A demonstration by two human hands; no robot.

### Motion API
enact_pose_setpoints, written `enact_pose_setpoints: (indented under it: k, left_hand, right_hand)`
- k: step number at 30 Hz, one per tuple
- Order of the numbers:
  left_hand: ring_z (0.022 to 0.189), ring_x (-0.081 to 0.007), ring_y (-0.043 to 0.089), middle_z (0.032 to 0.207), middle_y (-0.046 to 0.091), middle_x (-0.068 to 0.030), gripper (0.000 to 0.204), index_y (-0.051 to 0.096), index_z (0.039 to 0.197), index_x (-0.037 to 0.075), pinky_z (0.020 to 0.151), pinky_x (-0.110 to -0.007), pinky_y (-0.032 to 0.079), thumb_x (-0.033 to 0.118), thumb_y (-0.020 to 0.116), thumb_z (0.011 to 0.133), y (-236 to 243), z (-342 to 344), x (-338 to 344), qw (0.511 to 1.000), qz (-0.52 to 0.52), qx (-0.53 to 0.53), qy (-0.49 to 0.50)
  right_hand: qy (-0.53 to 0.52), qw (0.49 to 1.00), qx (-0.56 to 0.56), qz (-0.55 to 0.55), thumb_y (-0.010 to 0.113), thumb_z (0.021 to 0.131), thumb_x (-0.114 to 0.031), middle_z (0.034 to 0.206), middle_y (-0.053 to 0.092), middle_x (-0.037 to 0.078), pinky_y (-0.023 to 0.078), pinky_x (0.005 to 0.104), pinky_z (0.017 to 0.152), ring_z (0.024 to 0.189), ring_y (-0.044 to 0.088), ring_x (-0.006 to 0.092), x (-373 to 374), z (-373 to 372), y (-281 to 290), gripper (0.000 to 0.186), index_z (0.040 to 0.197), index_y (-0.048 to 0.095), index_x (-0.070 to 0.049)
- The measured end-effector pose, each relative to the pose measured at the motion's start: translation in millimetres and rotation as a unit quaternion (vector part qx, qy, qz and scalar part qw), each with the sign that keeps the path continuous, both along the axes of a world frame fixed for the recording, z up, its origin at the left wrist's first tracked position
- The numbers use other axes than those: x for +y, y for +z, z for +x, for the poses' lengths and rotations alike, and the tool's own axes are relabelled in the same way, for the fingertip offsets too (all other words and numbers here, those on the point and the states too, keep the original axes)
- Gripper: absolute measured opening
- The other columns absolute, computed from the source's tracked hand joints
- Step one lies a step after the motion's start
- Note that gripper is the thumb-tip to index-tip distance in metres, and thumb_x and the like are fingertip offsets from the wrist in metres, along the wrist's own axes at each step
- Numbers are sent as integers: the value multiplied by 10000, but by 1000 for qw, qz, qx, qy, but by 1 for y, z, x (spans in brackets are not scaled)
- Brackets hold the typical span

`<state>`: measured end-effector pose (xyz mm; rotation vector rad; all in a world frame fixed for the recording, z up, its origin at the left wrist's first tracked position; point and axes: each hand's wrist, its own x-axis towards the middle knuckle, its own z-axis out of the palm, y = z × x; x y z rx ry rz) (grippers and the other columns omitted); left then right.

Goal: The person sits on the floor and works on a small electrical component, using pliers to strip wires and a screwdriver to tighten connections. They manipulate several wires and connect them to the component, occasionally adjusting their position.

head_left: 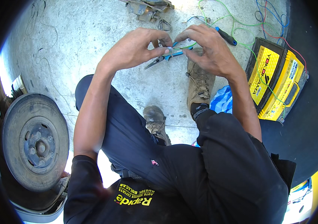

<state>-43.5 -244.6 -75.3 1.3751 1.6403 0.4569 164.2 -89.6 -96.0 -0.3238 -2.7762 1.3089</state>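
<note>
My left hand [136, 47] is closed in a pinch, thumb against fingertips, on a thin green wire [181, 47]. Facing it, my right hand [212, 49] has thumb and fingers bent round the same wire, a short stretch of which shows between the two. What is at the wire's tip is too small to make out. Just beneath my fingers lie long-nose pliers [155, 63] with blue handles, jaws pointing left; my hands partly cover them. A screwdriver [226, 36] with a blue and black handle rests on the floor beyond my right hand.
At right stands a yellow and black car battery [292, 80], with red [295, 50] and green wires running to its corners. A greasy metal part [146, 10] sits at the top. A wheel [36, 142] lies at left. Blue striped plastic [222, 100] is beside my boot [200, 80].
</note>
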Motion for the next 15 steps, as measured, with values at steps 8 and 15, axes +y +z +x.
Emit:
enact_pose_setpoints:
  k: [8, 15]
  left_hand:
    - [911, -232, 715, 1056, 781, -71, 242, 759, 1127, 63, 854, -399, 576, 251, 744, 974, -2, 0, -1, 1000, -8, 4, -2]
    - [911, -233, 719, 1067, 782, -70, 249, 761, 1131, 67, 863, -404, 579, 256, 746, 970, -3, -1, -2, 1000, -6, 7, -2]
  right_hand:
    - [8, 998, -29, 52, 795, 874, -206, 1115, 675, 18, 418, 455, 1103, 1171, 612, 230, -6, 3, -15, 174, 1035, 776, -143]
    - [13, 997, -39, 62, 809, 869, -220, 1123, 679, 12, 406, 469, 1129, 1178, 611, 228, -4, 5, -10, 198, 1051, 775, -149]
